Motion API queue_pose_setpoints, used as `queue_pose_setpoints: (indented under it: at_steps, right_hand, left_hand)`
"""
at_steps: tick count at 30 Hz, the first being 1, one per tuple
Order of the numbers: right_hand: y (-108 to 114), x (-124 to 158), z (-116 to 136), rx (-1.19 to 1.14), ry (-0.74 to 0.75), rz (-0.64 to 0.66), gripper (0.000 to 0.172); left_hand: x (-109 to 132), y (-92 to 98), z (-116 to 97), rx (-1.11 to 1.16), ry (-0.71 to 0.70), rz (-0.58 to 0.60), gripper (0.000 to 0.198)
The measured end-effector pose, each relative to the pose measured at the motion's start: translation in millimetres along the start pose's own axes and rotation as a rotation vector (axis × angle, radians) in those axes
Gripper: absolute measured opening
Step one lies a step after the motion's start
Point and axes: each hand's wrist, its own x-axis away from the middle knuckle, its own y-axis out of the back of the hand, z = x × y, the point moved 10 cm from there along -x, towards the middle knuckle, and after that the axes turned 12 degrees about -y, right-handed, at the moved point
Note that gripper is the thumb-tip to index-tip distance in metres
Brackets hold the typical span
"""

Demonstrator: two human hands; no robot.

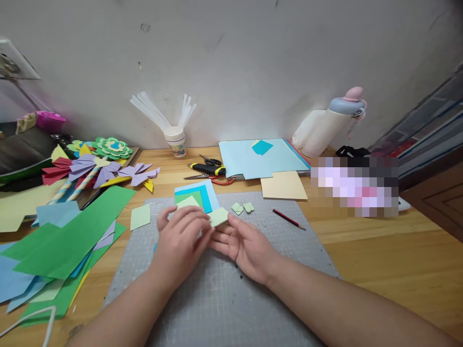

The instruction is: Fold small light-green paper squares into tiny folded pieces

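Observation:
Both hands meet over the grey cutting mat (224, 313) around a small piece of pale green paper (219, 218). My right hand (249, 246) pinches its right edge, thumb on top and fingers beneath. My left hand (184, 233), fingers curled, grips the paper's left end and covers part of it. Just beyond are two small folded green paper pieces (243, 208). Behind my left hand lies a stack of blue and green squares (210, 193), and a pale green square (140, 217) sits left of it.
A red pencil (288, 219) rests on the mat's right side. Scissors (217, 180) and a utility knife (207, 168) lie behind. Paper strips fill a cup (176, 143). Green sheets (75, 236) and paper flowers (113, 147) crowd the left; a bottle (333, 125) leans at the wall.

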Motion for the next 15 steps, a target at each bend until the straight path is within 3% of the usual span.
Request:
queue_pose_setpoints:
  at_steps: [3,6,15]
  right_hand:
    - [13,-3,3,-0.069,-0.004,-0.073,0.023]
    - [21,-3,7,-0.046,0.000,-0.119,0.026]
    - [11,0,4,0.036,-0.046,-0.066,0.024]
  left_hand:
    - [-1,-7.0,-27,0.089,-0.156,0.081,0.011]
    - [0,-11.1,-28,0.170,-0.139,0.101,0.012]
    - [17,-29.0,23,0.535,0.397,-0.056,0.007]
